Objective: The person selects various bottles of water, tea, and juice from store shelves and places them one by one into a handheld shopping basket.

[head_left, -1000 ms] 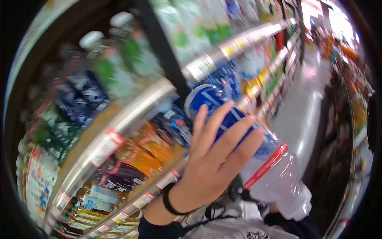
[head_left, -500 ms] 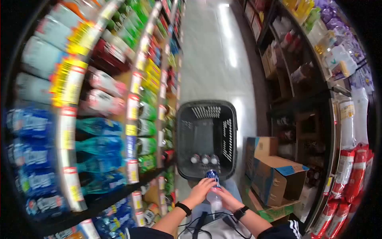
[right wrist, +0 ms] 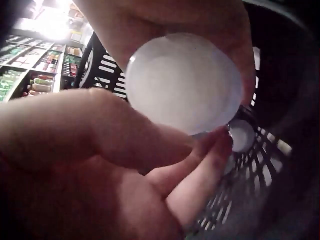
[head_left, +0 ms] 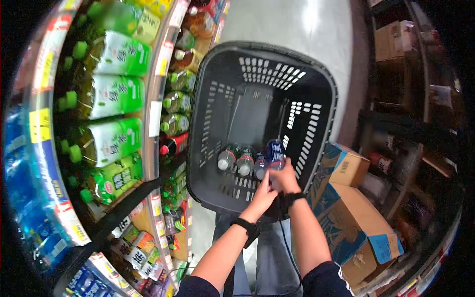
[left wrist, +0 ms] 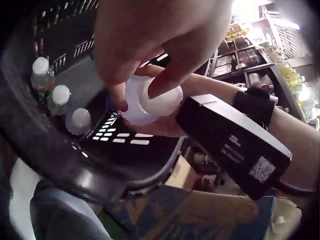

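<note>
A clear plastic drink bottle (head_left: 275, 150) with a blue label is inside the black shopping basket (head_left: 262, 48), at its near right. My right hand (head_left: 284, 177) grips it round the side. From the left, my left hand (head_left: 263, 196) holds its top end; in the left wrist view, the fingers of this left hand (left wrist: 155, 45) close about the white cap (left wrist: 145, 100). The same white cap (right wrist: 185, 85) fills the middle of the right wrist view, between both hands. Three white-capped bottles (left wrist: 61, 95) stand beside it along the basket's near side.
Shelves of green-labelled tea bottles (head_left: 118, 94) line the left side. Right of the basket lies an opened cardboard box (head_left: 354, 213), with dark shelving (head_left: 396, 114) behind it. Grey aisle floor (head_left: 282, 20) stretches ahead.
The blue-labelled bottle has gone from beside the shelf, in one hand, to both hands, then forward and down into the basket. The basket now appears larger and closer in the head view.
</note>
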A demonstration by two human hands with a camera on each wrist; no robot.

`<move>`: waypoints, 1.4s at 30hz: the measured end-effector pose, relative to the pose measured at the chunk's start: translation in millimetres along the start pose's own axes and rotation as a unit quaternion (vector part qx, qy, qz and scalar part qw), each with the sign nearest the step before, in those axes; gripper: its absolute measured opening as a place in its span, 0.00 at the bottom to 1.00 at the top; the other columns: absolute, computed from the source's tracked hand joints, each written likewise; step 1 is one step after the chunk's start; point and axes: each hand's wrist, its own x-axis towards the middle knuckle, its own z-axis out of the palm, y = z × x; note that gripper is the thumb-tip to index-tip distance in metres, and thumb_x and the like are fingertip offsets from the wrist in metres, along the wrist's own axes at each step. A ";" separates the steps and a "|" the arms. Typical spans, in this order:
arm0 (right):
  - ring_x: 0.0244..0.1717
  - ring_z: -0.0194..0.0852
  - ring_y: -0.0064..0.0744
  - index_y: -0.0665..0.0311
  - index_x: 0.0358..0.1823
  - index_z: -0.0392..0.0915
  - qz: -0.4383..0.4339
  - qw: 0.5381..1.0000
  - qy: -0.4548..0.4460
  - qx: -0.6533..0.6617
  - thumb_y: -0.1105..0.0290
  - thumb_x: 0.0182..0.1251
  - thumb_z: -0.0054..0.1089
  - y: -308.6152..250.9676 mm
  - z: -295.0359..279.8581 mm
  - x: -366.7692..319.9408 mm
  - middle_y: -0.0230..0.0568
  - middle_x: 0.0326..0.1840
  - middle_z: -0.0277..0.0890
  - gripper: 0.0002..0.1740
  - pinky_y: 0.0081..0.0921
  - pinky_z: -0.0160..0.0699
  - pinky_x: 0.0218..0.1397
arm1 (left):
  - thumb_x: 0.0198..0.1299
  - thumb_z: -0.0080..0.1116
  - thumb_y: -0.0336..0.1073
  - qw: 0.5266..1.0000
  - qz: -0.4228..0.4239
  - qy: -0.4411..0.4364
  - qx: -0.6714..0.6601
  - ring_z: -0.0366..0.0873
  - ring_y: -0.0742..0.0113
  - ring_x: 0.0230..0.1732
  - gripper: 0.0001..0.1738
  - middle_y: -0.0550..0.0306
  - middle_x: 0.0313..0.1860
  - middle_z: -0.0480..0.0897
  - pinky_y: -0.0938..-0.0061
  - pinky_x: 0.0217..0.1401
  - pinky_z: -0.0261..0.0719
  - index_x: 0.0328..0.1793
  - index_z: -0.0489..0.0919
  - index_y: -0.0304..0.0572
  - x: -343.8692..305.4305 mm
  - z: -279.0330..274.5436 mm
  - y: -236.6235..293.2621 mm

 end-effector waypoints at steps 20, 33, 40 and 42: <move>0.51 0.68 0.60 0.69 0.50 0.72 -0.178 0.932 0.010 -0.317 0.85 0.45 0.49 53.2 43.6 50.6 0.67 0.52 0.66 0.25 0.40 0.70 0.54 | 0.54 0.50 0.28 0.979 0.035 0.117 0.166 0.76 0.57 0.48 0.19 0.46 0.47 0.77 0.69 0.52 0.72 0.55 0.70 0.37 33.2 -30.7 -64.7; 0.47 0.70 0.61 0.70 0.52 0.67 -0.163 0.920 -0.058 -0.352 0.80 0.50 0.53 79.6 51.8 49.1 0.64 0.45 0.69 0.23 0.43 0.72 0.49 | 0.54 0.49 0.27 0.977 0.027 0.129 0.166 0.77 0.65 0.42 0.18 0.53 0.45 0.78 0.74 0.47 0.73 0.52 0.72 0.38 30.3 -38.1 -58.2; 0.50 0.70 0.57 0.68 0.52 0.70 -0.149 0.934 -0.089 -0.312 0.78 0.43 0.60 67.9 44.7 45.9 0.62 0.49 0.69 0.28 0.40 0.72 0.51 | 0.54 0.48 0.26 0.982 0.026 0.127 0.139 0.77 0.64 0.42 0.16 0.52 0.45 0.78 0.73 0.47 0.73 0.50 0.72 0.35 18.4 -44.4 -58.7; 0.50 0.70 0.55 0.65 0.54 0.71 -0.109 0.943 -0.107 -0.295 0.76 0.40 0.63 62.4 40.1 43.3 0.60 0.49 0.70 0.32 0.39 0.71 0.53 | 0.54 0.48 0.26 0.982 0.016 0.125 0.142 0.76 0.63 0.43 0.15 0.52 0.45 0.78 0.73 0.48 0.73 0.50 0.72 0.35 13.6 -46.0 -52.2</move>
